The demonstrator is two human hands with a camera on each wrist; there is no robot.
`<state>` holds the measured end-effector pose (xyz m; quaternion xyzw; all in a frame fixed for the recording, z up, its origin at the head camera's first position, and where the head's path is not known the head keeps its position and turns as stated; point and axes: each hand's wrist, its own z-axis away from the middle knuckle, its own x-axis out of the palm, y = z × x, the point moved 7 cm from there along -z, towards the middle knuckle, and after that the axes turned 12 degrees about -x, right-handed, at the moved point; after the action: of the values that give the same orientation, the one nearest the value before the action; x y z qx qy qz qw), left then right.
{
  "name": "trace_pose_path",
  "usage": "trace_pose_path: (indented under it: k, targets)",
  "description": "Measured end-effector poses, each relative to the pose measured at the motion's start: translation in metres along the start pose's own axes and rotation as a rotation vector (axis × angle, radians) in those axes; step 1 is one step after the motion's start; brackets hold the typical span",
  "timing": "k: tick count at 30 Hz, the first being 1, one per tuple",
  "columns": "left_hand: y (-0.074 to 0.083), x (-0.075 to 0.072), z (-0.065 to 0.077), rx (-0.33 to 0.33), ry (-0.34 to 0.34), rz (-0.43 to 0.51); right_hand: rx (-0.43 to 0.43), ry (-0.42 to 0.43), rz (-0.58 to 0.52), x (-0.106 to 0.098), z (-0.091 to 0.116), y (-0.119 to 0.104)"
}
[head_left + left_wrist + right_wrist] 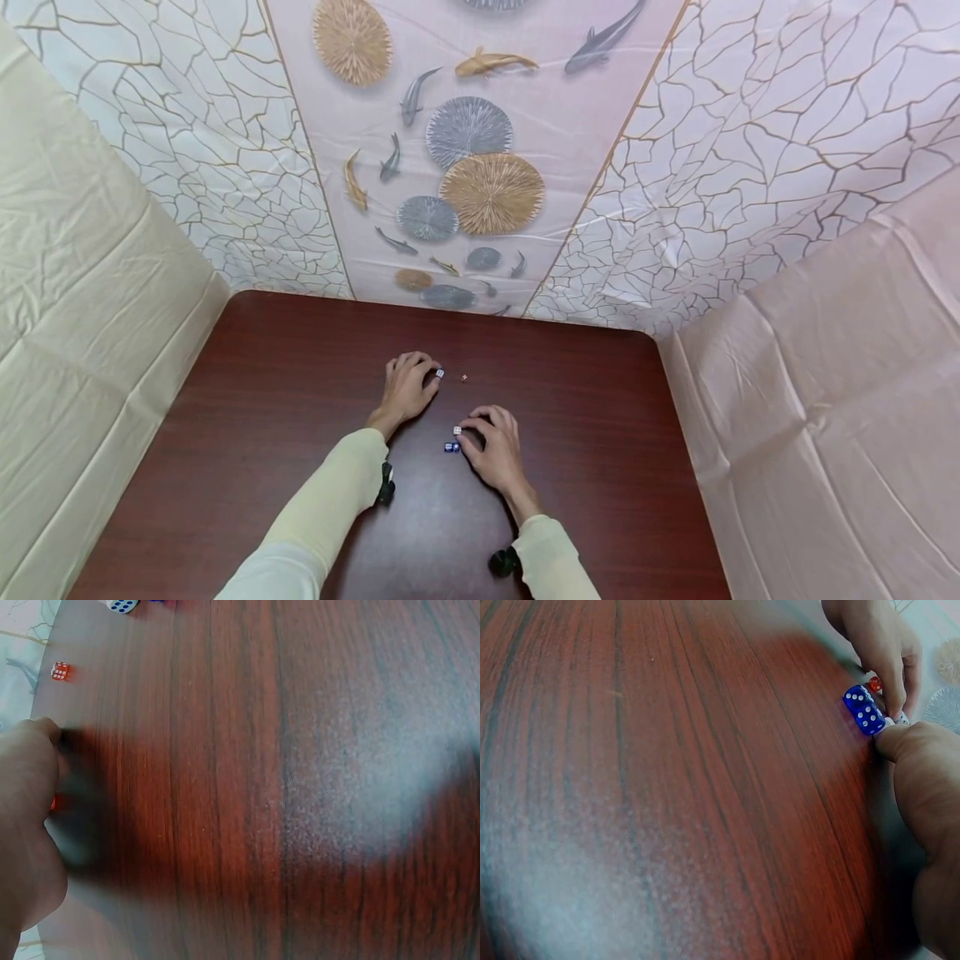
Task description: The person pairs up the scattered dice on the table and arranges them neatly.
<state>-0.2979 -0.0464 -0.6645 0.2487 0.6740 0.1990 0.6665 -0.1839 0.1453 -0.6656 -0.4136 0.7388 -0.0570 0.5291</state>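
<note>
Toward the middle of the table, my left hand (pixel 407 387) pinches a white die (pixel 440 373) between thumb and index finger. A red die (pixel 464 378) lies just right of it. Another bit of red (pixel 53 802) shows under the left hand in the left wrist view, mostly hidden. Nearer to me, my right hand (pixel 492 446) holds a second white die (pixel 457 431) at the tips of thumb and index finger. Two blue dice (pixel 865 709) sit side by side next to the right thumb. Blue pips mark a white die (pixel 122 605) at the left wrist view's top edge.
The dark red-brown wooden table (pixel 600 467) has rounded far corners. Behind it hangs a patterned cloth (pixel 420 50) with fish and discs. Plain pale cloths stand at the left (pixel 90 275) and right (pixel 840 392) sides. Dark wrist cameras sit on both sleeves.
</note>
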Motion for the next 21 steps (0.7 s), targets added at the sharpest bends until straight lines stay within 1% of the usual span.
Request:
trace_pose_path:
  k: [6,11,14,21]
  targets:
    - [-0.0010,-0.0003,0.0007,0.001,0.022,0.020,-0.017,0.014,0.000,0.0005,0.0014,-0.0008]
    - [-0.0009,-0.0005,0.0023,-0.009,0.002,0.016,-0.031,0.028,0.004,0.0003,0.0016,-0.0013]
    - [-0.0004,-0.0013,0.0035,-0.007,0.001,0.025,-0.040,0.039,0.014,-0.0004,0.0014,-0.0016]
    - [-0.0021,-0.0025,0.0060,0.013,0.034,0.062,-0.047,0.045,0.013,-0.0010,0.0014,-0.0016]
